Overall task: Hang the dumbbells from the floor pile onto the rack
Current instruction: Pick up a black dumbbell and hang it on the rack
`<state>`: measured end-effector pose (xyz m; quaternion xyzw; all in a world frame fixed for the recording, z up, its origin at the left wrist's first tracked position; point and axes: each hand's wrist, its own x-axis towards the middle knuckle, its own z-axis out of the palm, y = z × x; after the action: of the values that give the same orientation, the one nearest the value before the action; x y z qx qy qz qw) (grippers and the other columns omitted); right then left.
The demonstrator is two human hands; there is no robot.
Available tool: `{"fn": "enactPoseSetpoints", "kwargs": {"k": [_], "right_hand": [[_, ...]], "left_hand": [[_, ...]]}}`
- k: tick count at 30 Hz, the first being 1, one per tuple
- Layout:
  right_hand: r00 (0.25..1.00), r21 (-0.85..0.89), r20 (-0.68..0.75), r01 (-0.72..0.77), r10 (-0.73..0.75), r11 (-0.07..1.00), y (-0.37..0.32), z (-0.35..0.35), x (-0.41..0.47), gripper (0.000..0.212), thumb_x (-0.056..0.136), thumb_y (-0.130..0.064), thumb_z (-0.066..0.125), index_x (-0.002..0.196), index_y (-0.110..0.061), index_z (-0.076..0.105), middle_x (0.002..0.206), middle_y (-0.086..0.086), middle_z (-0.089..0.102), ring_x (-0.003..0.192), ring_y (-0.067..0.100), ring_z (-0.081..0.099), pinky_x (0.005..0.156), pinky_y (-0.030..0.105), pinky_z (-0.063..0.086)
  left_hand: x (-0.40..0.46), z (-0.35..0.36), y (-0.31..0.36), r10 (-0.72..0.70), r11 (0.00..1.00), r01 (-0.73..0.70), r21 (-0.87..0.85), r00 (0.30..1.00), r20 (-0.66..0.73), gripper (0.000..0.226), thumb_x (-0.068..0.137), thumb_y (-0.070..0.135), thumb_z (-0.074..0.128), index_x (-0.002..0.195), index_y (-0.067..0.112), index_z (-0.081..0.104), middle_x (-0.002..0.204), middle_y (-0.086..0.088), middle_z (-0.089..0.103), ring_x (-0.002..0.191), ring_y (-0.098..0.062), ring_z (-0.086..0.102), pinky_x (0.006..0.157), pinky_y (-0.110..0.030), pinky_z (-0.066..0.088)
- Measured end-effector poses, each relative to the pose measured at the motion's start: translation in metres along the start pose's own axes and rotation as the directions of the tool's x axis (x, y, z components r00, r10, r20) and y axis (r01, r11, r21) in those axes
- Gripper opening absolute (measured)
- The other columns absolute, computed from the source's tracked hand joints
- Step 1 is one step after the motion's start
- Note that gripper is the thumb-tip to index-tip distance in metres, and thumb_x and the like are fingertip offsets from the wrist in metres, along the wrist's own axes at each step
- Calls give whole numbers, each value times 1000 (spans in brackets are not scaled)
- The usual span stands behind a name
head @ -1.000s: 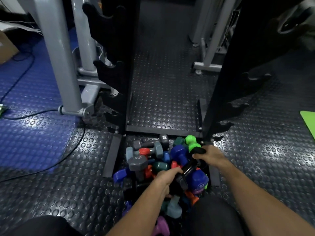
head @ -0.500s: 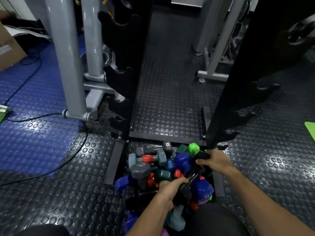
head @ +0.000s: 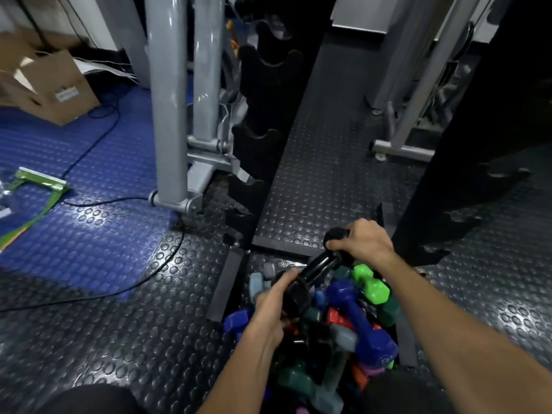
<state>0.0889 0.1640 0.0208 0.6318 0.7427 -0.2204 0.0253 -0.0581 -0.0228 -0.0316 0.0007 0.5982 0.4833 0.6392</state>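
Step in hand: lifting one black dumbbell [head: 316, 268] clear of the floor pile [head: 343, 324]. Left hand [head: 274, 306] grasps its near head; right hand [head: 366, 242] clasps its far head, bar tilted between them, just above the pile. Next move, by judgement: raise and level it to seat both ends in a matching cradle pair on the rack [head: 263, 138]. Obstructions: rack's base crossbar [head: 280, 248] just beyond; grey machine frame [head: 167, 115] beside the left upright; cable [head: 125, 201] on the floor well left.
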Motion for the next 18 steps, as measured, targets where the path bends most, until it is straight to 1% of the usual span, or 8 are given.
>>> {"fn": "enactPoseSetpoints", "kwargs": {"k": [2,4,5,7,9,11,14,18], "right_hand": [[999,-16,-6,40,-40,999,-21,1,5,51,69,-67,83,79,-18,75,69,-3,65,62,13,59,53,29,41],[997,-22,-10,77,-77,997,-40,4,9,49,69,-66,83,84,-19,77,69,-5,65,63,13,59,53,29,43],[996,-17,-11,90,-90,996,-49,6,10,48,69,-65,83,84,-19,77,70,-5,67,64,13,61,54,28,44],[993,-8,-15,114,-114,993,-65,13,14,47,68,-64,82,84,-19,77,72,-5,69,67,14,64,56,28,49],[993,14,0,119,-119,993,-77,23,15,47,67,-65,82,85,-21,77,76,-4,71,73,16,68,63,30,55],[992,82,26,120,-122,989,-88,38,15,44,68,-64,81,87,-25,76,82,-5,73,80,18,69,69,32,57],[988,198,30,140,-148,970,-102,59,10,37,70,-59,82,94,-31,77,84,-9,75,84,15,71,76,35,60],[979,298,59,167,-193,940,-117,83,7,40,75,-55,83,106,-31,77,86,-10,75,84,13,70,81,36,59]], "left_hand": [[1,-12,7,9,999,-9,-31,1000,-15,49,76,51,84,107,14,80,102,-11,81,108,-33,73,103,-51,53],[2,-23,13,17,997,-19,-71,1000,-21,51,74,50,85,110,15,80,105,-12,80,110,-33,73,103,-51,53],[5,-28,16,18,997,-19,-81,1000,-14,52,74,51,85,111,16,79,105,-12,80,109,-32,73,100,-50,54],[6,-39,21,12,995,-10,-100,1000,22,45,80,52,78,107,17,78,99,-9,80,97,-29,73,88,-42,55],[9,-52,24,23,992,-20,-124,1000,19,45,78,52,77,107,17,78,98,-9,79,90,-26,71,79,-38,51],[11,-65,26,49,989,-51,-137,999,-16,58,66,52,85,111,17,78,102,-12,78,91,-29,72,77,-41,55],[13,-79,23,57,981,-71,-180,995,-80,58,65,46,90,110,11,78,96,-17,77,85,-33,72,79,-49,58],[14,-95,15,76,968,-121,-221,977,-202,63,57,43,93,105,5,79,92,-20,77,78,-35,72,71,-46,59]]}}
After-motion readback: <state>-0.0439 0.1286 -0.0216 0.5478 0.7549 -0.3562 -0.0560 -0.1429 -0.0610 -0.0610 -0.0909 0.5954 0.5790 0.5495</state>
